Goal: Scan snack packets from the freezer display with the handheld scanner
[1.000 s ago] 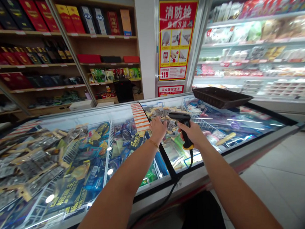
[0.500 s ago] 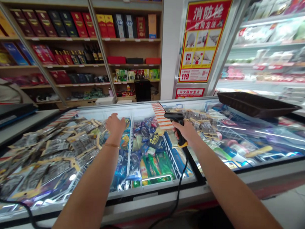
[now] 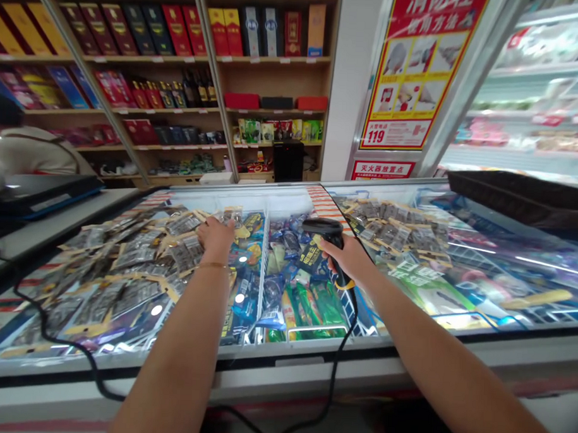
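My right hand [image 3: 347, 256] is wrapped round the grip of a black and yellow handheld barcode scanner [image 3: 324, 233]. Its black cord runs down over the freezer's front edge. On the left, my left hand [image 3: 215, 236] is over a heap of small clear packets with tan card strips [image 3: 184, 244], fingers spread and partly hidden behind the hand. It seems to touch packets at the heap's right side; a firm hold does not show. Between the hands, a white wire basket divider [image 3: 265, 260] separates blue packages from green wrapped packages [image 3: 309, 305].
The chest freezer [image 3: 303, 362] spans the front. An orange-striped sheet [image 3: 327, 202] lies at its back; a dark tray [image 3: 517, 196] rests at right. Another person [image 3: 35, 147] is at far left beside a counter [image 3: 90, 203]. Shelves of boxes [image 3: 270, 61] stand behind.
My view has turned slightly left. My left hand has moved left and down onto the packets. The scanner stays in my right hand, its head tilted differently.
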Demonstrator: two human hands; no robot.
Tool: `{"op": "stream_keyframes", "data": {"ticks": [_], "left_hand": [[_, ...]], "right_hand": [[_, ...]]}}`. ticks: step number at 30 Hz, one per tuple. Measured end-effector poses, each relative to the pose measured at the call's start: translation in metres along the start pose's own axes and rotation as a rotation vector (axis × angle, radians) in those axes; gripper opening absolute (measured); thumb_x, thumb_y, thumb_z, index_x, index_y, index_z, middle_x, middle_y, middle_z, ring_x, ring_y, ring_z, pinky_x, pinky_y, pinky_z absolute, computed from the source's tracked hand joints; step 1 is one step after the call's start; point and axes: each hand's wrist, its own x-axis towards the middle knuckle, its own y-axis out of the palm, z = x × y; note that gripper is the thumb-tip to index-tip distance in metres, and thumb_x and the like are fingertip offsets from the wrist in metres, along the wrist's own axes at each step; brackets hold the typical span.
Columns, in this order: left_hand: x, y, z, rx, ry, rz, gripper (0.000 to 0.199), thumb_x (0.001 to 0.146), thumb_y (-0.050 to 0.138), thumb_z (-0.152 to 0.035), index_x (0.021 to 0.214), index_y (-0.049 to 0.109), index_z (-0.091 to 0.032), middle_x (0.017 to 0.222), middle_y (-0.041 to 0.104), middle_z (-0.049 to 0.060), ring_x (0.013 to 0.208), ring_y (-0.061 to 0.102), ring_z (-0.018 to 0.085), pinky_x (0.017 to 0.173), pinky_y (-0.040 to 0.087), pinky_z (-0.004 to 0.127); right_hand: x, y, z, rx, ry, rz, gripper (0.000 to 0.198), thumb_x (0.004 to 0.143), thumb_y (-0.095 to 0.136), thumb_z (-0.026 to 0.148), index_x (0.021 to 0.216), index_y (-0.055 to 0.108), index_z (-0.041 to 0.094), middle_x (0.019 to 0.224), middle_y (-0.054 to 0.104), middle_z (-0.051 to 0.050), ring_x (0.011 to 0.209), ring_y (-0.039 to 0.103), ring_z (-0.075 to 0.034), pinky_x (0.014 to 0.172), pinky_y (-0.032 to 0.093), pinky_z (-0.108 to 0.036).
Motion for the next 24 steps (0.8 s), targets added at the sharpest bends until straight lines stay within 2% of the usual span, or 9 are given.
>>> {"op": "stream_keyframes", "data": {"ticks": [4, 7, 11, 14, 16, 18, 20, 22, 24], "left_hand": [[0.003, 0.001, 0.002, -0.08, -0.007, 0.018, 0.065, 0.091, 0.072, -0.046, 0.137, 0.047, -0.006, 0.144, 0.057, 0.034, 0.141, 0.051, 0.045, 0.115, 0.036, 0.055], [0.005, 0.0, 0.002, -0.224, -0.042, -0.049, 0.07, 0.08, 0.085, -0.03, 0.136, 0.047, -0.012, 0.143, 0.06, 0.029, 0.14, 0.054, 0.043, 0.117, 0.038, 0.055], [0.01, 0.002, 0.005, -0.549, -0.021, -0.156, 0.06, 0.087, 0.069, -0.008, 0.14, 0.042, -0.019, 0.148, 0.058, 0.021, 0.138, 0.06, 0.028, 0.118, 0.042, 0.042], [0.019, 0.003, 0.006, -0.78, -0.015, -0.241, 0.05, 0.092, 0.059, -0.008, 0.138, 0.044, -0.016, 0.153, 0.053, 0.022, 0.144, 0.054, 0.024, 0.122, 0.038, 0.038], [0.023, 0.002, 0.0, -0.826, -0.017, -0.232, 0.036, 0.093, 0.057, -0.014, 0.129, 0.051, -0.015, 0.144, 0.06, 0.02, 0.14, 0.057, 0.025, 0.121, 0.041, 0.04], [0.019, 0.003, -0.014, -0.913, -0.026, -0.121, 0.024, 0.093, 0.058, -0.021, 0.116, 0.057, -0.017, 0.125, 0.07, 0.014, 0.124, 0.067, 0.024, 0.112, 0.05, 0.041], [0.005, 0.009, -0.033, -1.075, -0.043, 0.07, 0.02, 0.089, 0.062, -0.029, 0.106, 0.06, -0.019, 0.107, 0.073, 0.007, 0.105, 0.073, 0.022, 0.097, 0.059, 0.04], [-0.019, 0.019, -0.053, -1.198, 0.012, 0.274, 0.018, 0.082, 0.068, -0.029, 0.096, 0.062, -0.019, 0.096, 0.074, 0.006, 0.096, 0.074, 0.021, 0.09, 0.06, 0.037], [-0.045, 0.032, -0.069, -1.221, 0.05, 0.415, 0.017, 0.074, 0.073, -0.025, 0.087, 0.063, -0.018, 0.086, 0.074, 0.005, 0.091, 0.075, 0.021, 0.086, 0.061, 0.036]], "right_hand": [[-0.006, -0.003, 0.005, 0.031, 0.041, -0.018, 0.026, 0.084, 0.076, 0.035, 0.08, 0.054, 0.021, 0.059, 0.062, 0.004, 0.038, 0.053, -0.01, 0.037, 0.042, -0.023], [-0.006, -0.003, 0.004, 0.045, 0.059, -0.046, 0.026, 0.084, 0.076, 0.031, 0.078, 0.054, 0.021, 0.06, 0.064, 0.002, 0.038, 0.054, -0.011, 0.036, 0.042, -0.023], [-0.003, -0.003, 0.001, 0.049, 0.061, -0.039, 0.025, 0.085, 0.077, 0.031, 0.079, 0.055, 0.02, 0.062, 0.065, 0.001, 0.038, 0.054, -0.011, 0.037, 0.044, -0.024], [-0.002, -0.003, -0.002, 0.067, 0.059, -0.042, 0.026, 0.085, 0.078, 0.031, 0.081, 0.055, 0.02, 0.062, 0.064, 0.002, 0.038, 0.054, -0.011, 0.036, 0.043, -0.024], [-0.002, -0.004, -0.002, 0.082, 0.052, -0.041, 0.026, 0.084, 0.078, 0.032, 0.081, 0.055, 0.02, 0.062, 0.064, 0.002, 0.039, 0.055, -0.012, 0.036, 0.043, -0.024], [-0.002, -0.005, -0.002, 0.092, 0.041, -0.039, 0.028, 0.083, 0.079, 0.034, 0.082, 0.055, 0.021, 0.063, 0.064, 0.002, 0.039, 0.054, -0.011, 0.036, 0.043, -0.024], [-0.002, -0.007, -0.002, 0.096, 0.033, -0.036, 0.03, 0.082, 0.08, 0.037, 0.083, 0.055, 0.021, 0.063, 0.064, 0.002, 0.038, 0.053, -0.011, 0.037, 0.043, -0.025], [-0.003, -0.008, -0.002, 0.084, 0.029, -0.036, 0.031, 0.082, 0.08, 0.038, 0.083, 0.055, 0.021, 0.063, 0.064, 0.002, 0.038, 0.052, -0.011, 0.037, 0.042, -0.025], [-0.004, -0.008, -0.001, 0.051, 0.024, -0.038, 0.03, 0.083, 0.079, 0.038, 0.082, 0.054, 0.021, 0.061, 0.063, 0.003, 0.038, 0.052, -0.011, 0.037, 0.042, -0.025]]}}
